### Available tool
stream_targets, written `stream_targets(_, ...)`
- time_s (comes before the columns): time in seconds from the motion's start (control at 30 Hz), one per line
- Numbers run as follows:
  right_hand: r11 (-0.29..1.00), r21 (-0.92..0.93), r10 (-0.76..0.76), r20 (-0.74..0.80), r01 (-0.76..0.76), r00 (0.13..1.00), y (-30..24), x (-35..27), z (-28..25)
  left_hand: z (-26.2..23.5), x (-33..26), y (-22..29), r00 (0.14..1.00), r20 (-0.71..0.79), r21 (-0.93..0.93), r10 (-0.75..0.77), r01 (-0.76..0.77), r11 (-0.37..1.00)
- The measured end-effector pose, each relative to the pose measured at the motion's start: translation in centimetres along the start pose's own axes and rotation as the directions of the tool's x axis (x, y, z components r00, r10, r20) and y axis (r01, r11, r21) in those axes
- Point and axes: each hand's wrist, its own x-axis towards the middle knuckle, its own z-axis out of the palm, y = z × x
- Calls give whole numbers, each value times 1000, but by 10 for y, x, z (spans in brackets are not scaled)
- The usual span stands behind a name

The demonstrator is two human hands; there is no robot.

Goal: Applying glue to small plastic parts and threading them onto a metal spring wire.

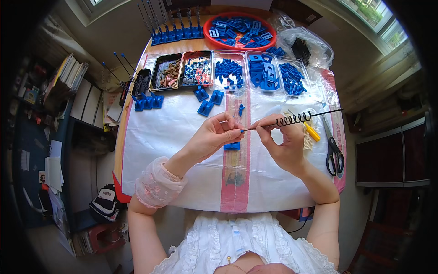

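Pinched in right hand (pixel 285 141) at centre: thin black rod (pixel 292 120) wearing coiled spring (pixel 294 119), tip met by left hand (pixel 218 134) fingertips closed on tiny blue piece (pixel 240 130); finished rod-and-base units (pixel 175 28) at twelve o'clock, loose parts aplenty.

Thin black rod (pixel 315 114) with coiled spring (pixel 293 119), held nearly level above table, small blue piece (pixel 240 131) at its left tip
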Motion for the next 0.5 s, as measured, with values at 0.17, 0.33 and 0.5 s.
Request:
stream_targets(0.17, 999, 46, -5, 7, 5, 1000, -1, 0, 3, 3, -1, 4, 999, -7, -32, -34, 34, 999)
stream_targets(0.33, 1000, 24, -1, 31, 0, 1000, 2, 0, -1, 7, -2, 5, 1000, -13, 39, -17, 17, 999)
stream_targets(0.5, 995, 96, 6, -60, -1, 998, -6, 8, -13, 14, 0, 15, 976, -19, 411, 218, -191, 891)
